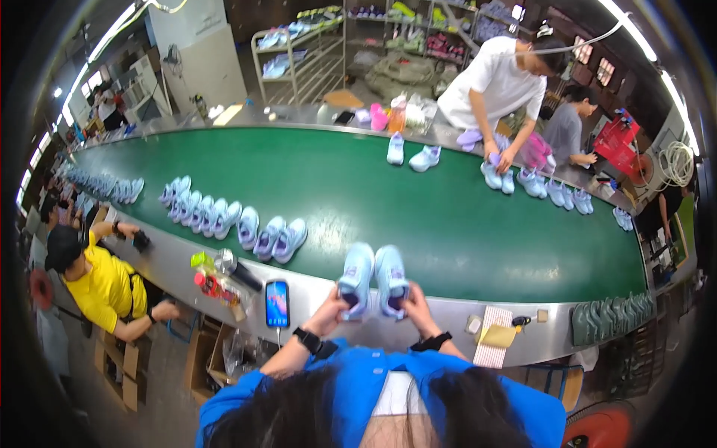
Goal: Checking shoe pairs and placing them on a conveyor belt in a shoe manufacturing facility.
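Observation:
My left hand (326,313) is closed around the heel end of a light blue sneaker (358,270). With my right hand (417,308) I grip a matching sneaker (390,272) the same way. The two sneakers are side by side, toes pointing away from me, above the near edge of the green conveyor belt (448,239). Lilac lining shows at their openings. Whether their soles touch the belt or the metal edge, I cannot tell. To the left on the belt stands a row of similar blue sneakers (216,216).
A phone (277,303), a dark bottle (237,270) and a notepad (494,336) lie on the near metal ledge. Grey-green shoe forms (612,317) line its right end. Across the belt, a person in white (493,86) handles shoes; one in yellow (108,280) is at left.

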{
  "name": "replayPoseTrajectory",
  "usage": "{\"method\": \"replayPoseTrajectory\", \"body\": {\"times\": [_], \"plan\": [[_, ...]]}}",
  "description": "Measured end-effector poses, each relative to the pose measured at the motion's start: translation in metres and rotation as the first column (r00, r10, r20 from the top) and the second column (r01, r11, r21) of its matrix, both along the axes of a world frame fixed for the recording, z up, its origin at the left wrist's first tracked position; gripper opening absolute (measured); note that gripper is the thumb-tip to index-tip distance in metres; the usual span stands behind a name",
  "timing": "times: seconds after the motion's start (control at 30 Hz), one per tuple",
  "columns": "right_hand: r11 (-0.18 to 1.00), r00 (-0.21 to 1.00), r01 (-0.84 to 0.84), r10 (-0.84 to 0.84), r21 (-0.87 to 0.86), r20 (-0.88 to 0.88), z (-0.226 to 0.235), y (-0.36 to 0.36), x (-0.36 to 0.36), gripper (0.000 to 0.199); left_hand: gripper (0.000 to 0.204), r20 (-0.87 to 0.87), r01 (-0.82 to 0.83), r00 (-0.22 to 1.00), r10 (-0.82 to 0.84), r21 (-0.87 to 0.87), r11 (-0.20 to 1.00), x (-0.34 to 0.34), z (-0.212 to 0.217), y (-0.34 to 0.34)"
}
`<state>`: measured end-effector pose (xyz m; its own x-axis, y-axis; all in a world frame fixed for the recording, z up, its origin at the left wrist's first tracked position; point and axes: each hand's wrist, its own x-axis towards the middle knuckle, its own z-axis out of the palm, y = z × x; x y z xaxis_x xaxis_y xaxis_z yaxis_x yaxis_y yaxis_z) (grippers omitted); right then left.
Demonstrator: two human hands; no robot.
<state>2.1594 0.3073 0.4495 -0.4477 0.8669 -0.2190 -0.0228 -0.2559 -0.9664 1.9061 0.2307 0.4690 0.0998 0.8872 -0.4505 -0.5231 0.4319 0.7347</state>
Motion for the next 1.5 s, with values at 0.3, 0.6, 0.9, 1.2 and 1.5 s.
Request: {"method": "replayPoseTrajectory", "body": {"times": [0.3, 0.6, 0.9, 1.2, 1.5], "plan": [[0.612, 0.849, 0.048, -0.442, 0.789, 0.291, 0.062, -0.008, -0.009, 0.059, 0.071, -0.751, -0.117, 0.24, 0.615, 0.606, 0.787, 0.029, 0.044, 0.001], [0.948, 0.991, -0.021, 0.061, -0.316, 0.116, -0.009, -0.014, -0.006, 0.074, 0.046, -0.356, -0.176, 0.93, 0.094, -0.204, 0.963, 0.022, -0.023, -0.019], [0.887, 0.716, -0.357, 0.462, -0.294, 0.524, -0.081, -0.005, 0.011, 0.056, 0.053, -0.994, 0.25, 0.044, -0.096, -0.082, 0.965, 0.042, -0.051, -0.019], [0.948, 0.17, -0.132, -0.268, 0.291, 0.948, -0.119, -0.001, 0.093, 0.036, 0.061, -0.96, 0.54, -0.033, -0.28, -0.252, 0.803, 0.075, -0.063, -0.015], [0.895, 0.382, -0.183, -0.315, 0.406, 0.869, -0.116, -0.018, 0.117, 0.039, 0.063, -0.91, 0.52, -0.282, -0.305, -0.412, 0.748, 0.08, -0.063, -0.01]]}}
